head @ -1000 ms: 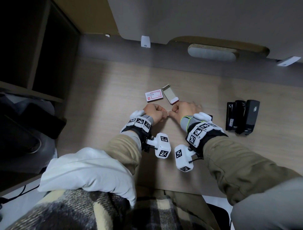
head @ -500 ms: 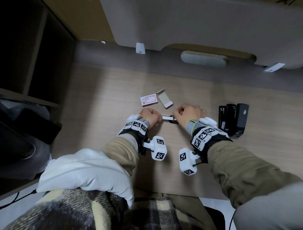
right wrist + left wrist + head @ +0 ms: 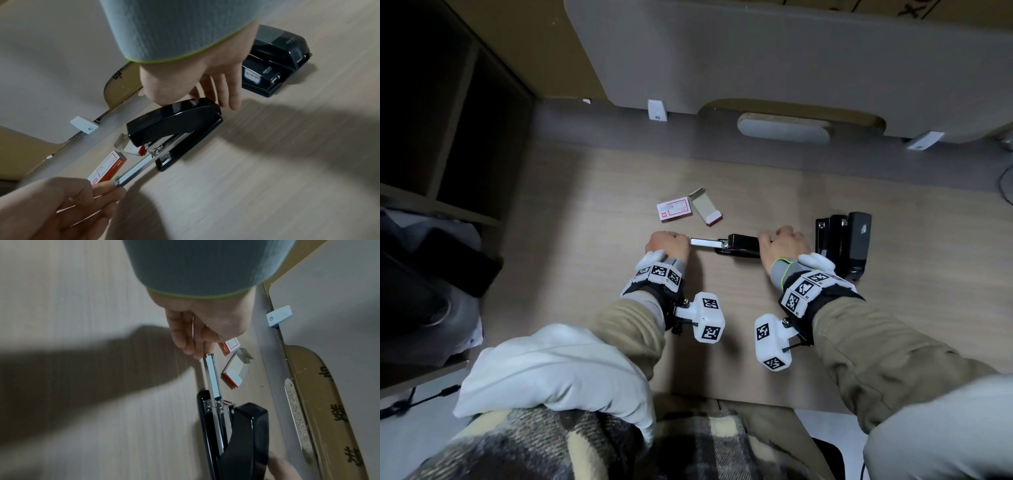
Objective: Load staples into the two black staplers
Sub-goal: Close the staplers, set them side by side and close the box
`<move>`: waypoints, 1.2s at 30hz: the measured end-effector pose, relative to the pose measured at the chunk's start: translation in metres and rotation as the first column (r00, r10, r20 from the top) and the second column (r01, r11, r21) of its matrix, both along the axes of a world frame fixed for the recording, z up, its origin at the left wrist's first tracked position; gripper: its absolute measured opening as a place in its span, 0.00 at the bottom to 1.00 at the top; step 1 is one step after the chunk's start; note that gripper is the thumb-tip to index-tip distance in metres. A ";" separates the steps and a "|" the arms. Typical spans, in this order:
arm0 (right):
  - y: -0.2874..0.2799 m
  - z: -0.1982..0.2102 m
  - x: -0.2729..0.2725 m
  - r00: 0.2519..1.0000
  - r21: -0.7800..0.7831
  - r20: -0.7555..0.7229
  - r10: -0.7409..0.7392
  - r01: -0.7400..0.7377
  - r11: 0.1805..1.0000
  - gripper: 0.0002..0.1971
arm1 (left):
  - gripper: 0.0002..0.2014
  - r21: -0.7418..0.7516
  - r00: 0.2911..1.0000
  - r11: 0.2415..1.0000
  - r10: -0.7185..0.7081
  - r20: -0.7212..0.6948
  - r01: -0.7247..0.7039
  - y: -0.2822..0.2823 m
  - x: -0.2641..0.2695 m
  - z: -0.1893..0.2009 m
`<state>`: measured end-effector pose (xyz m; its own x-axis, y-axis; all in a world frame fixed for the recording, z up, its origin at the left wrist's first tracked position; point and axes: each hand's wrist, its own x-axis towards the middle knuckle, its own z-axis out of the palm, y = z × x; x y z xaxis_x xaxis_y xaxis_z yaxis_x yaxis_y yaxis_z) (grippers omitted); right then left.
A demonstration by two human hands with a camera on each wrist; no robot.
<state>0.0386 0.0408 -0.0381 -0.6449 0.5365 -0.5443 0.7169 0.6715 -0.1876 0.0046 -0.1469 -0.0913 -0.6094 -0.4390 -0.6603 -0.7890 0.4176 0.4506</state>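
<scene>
A black stapler (image 3: 741,244) lies on the wooden desk (image 3: 722,342) between my hands. Its metal staple tray (image 3: 703,242) sticks out to the left. My left hand (image 3: 686,242) pinches the free end of that tray (image 3: 211,374). My right hand (image 3: 767,240) grips the stapler's rear end (image 3: 174,120), thumb on the near side and fingers on the far side. A second black stapler (image 3: 842,245) lies just right of my right hand. A red and white staple box (image 3: 674,210) and its open sleeve (image 3: 705,209) lie just behind the tray.
A grey partition panel (image 3: 756,51) stands along the back of the desk, with white clips (image 3: 656,109) at its foot. Dark shelving (image 3: 448,120) is at the left. A white cloth (image 3: 551,370) and a plaid blanket (image 3: 551,445) cover my lap at the desk's near edge.
My hands were close together over the stapler and have drawn apart. The left hand has pulled the metal tray out to the left while the right hand holds the stapler body.
</scene>
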 end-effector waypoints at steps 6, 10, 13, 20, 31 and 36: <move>0.027 -0.011 0.011 0.996 -0.060 0.063 -0.056 0.060 0.996 0.25 | 0.10 0.156 0.999 0.987 0.035 -0.004 -0.034 0.026 0.016 0.013; 0.038 -0.014 0.018 0.999 -0.073 0.041 -0.031 0.034 0.997 0.17 | 0.07 0.287 0.998 0.958 0.035 -0.045 -0.021 0.054 0.029 0.013; 0.038 -0.014 0.018 1.000 -0.092 0.006 -0.019 0.019 0.996 0.14 | 0.07 0.352 0.996 0.934 0.081 -0.045 -0.061 0.059 0.028 0.014; 0.048 -0.014 0.025 0.999 -0.123 -0.032 0.044 -0.047 0.991 0.13 | 0.16 0.419 0.994 0.902 0.108 0.007 -0.101 0.059 0.046 0.009; 0.043 -0.006 0.029 0.903 -0.029 -0.055 0.427 -0.429 0.903 0.18 | 0.16 0.317 0.992 0.948 0.067 -0.110 -0.029 0.072 0.034 0.029; 0.056 0.024 0.038 0.933 -0.101 -0.115 0.342 -0.353 0.930 0.13 | 0.10 0.325 0.983 0.942 0.129 -0.129 -0.081 0.096 0.041 0.049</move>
